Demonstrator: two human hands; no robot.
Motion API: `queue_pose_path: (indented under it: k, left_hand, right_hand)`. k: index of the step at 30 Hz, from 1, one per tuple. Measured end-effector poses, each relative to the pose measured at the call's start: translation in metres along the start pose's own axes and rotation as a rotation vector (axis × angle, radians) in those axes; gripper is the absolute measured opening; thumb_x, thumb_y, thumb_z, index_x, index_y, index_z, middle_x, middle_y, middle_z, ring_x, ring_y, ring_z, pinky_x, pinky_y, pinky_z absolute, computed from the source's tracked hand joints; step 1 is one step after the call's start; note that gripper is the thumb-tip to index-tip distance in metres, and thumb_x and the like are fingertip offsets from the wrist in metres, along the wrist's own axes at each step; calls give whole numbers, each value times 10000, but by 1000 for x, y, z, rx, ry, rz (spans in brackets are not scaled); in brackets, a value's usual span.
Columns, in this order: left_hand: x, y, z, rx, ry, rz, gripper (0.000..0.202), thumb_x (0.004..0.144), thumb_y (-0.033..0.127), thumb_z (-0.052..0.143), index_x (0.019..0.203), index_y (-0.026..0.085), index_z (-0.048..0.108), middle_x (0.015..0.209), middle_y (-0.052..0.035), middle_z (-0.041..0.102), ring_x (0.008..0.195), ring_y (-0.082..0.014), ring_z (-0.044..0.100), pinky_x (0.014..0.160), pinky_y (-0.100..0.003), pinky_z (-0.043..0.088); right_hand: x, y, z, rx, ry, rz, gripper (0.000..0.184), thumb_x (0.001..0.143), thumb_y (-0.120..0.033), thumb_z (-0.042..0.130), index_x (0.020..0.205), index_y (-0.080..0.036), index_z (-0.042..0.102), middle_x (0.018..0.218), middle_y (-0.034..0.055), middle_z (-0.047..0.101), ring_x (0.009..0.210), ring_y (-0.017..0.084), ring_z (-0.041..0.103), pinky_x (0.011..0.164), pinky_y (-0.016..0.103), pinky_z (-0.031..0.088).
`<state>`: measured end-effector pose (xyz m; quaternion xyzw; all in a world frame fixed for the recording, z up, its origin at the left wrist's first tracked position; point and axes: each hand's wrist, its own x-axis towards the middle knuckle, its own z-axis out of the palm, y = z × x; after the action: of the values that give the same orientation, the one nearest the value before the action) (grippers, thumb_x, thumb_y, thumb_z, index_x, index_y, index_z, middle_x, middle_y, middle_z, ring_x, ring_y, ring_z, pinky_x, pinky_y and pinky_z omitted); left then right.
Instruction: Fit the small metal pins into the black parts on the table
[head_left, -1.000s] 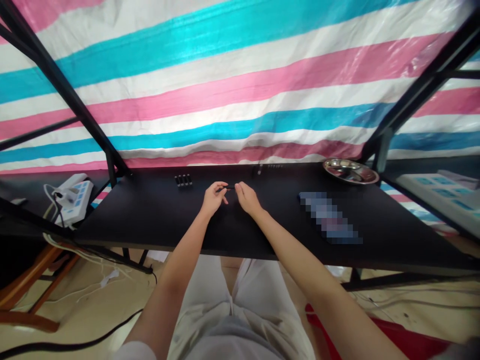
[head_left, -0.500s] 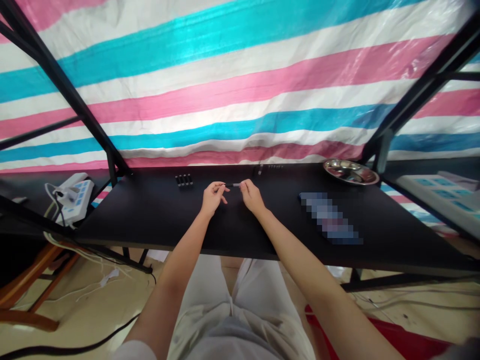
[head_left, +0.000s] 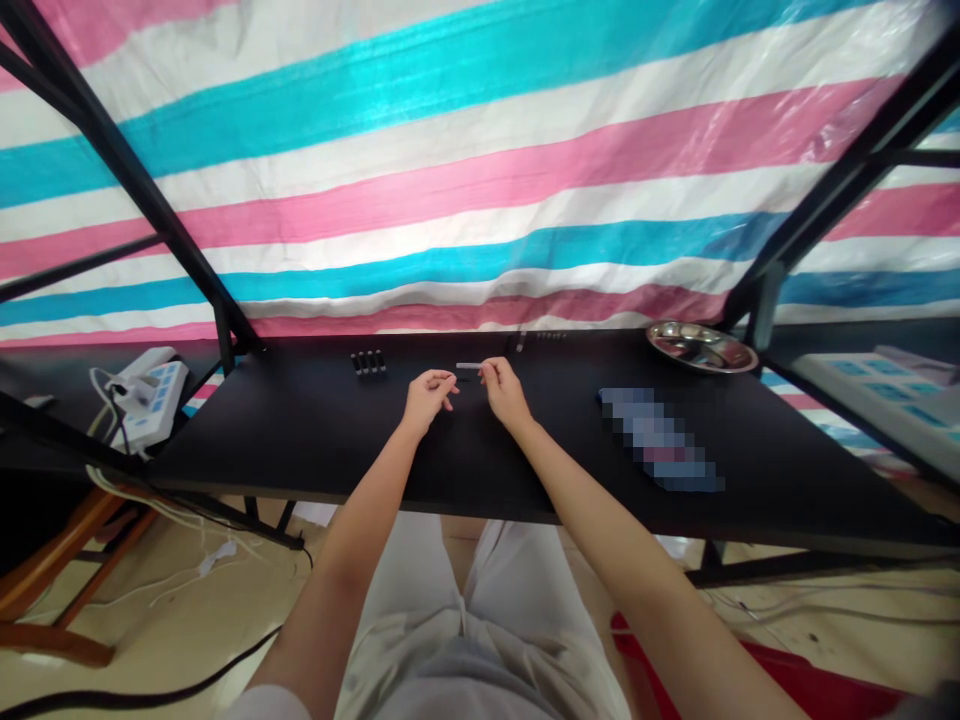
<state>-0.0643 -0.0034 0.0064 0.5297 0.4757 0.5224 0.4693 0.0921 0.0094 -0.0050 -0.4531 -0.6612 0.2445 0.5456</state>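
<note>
Both of my hands are raised just above the middle of a black table (head_left: 300, 440). My right hand (head_left: 504, 392) pinches one end of a thin light-coloured stick (head_left: 469, 366) that points left. My left hand (head_left: 427, 397) is curled, thumb against fingertips, a little left of the stick's free end; whether anything small is in it I cannot make out. A small row of dark cylinders (head_left: 367, 361) stands behind my left hand.
A metal dish (head_left: 701, 345) sits at the table's back right, with a blurred flat item (head_left: 660, 445) in front of it. Small dark parts (head_left: 550, 334) lie at the back edge. A power strip (head_left: 146, 392) with cables is at the left. Black frame posts flank the table.
The hands held a dark piece together; they have drawn apart. The light stick now shows fully, held only by the right hand, which rose slightly.
</note>
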Motion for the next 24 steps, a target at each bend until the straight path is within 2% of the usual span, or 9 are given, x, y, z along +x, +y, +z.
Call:
queue_pose_path:
  k: [3,8,12,16,20,24]
  left_hand:
    - [-1,0,2,12,-54,-9,362,699,438,628,866,122,569,687,-30,640,380,-52,491,349,-173,245]
    - [0,0,0,-12,10,-8,379,724,467,602,882,125,563,672,-11,615,372,-43,478,339,-171,230]
    - [1,-1,-2,-10,44,37,362,724,464,603,863,131,569,563,46,524,335,-25,393,346,-175,248]
    - [0,-1,-1,-5,48,51,349,716,458,609,847,136,578,514,67,458,348,-24,356,360,-174,261]
    - [-3,1,0,40,26,88,315,721,431,606,830,136,585,543,52,487,374,-23,357,376,-171,266]
    - [-5,4,2,96,12,129,287,726,396,605,834,130,610,575,28,528,458,-46,433,459,-180,347]
  right_hand:
    - [0,1,4,-8,-88,-15,291,859,-479,347,812,-220,471,757,17,529,711,155,518,708,287,421]
    - [-2,2,8,5,-219,-10,260,838,-456,409,807,-214,498,720,10,539,683,157,518,661,293,425]
    - [-3,2,11,-15,-301,-41,243,825,-429,444,812,-205,536,732,11,560,668,147,516,625,282,423]
    - [-4,3,11,-71,-342,-88,237,825,-398,460,856,-195,578,790,29,588,707,151,534,658,290,430]
    - [-4,3,10,-132,-377,-132,238,846,-365,448,904,-191,600,832,41,590,710,146,528,664,285,424]
    - [-4,-1,8,-174,-398,-182,274,877,-370,407,879,-195,617,780,32,559,672,132,506,669,276,420]
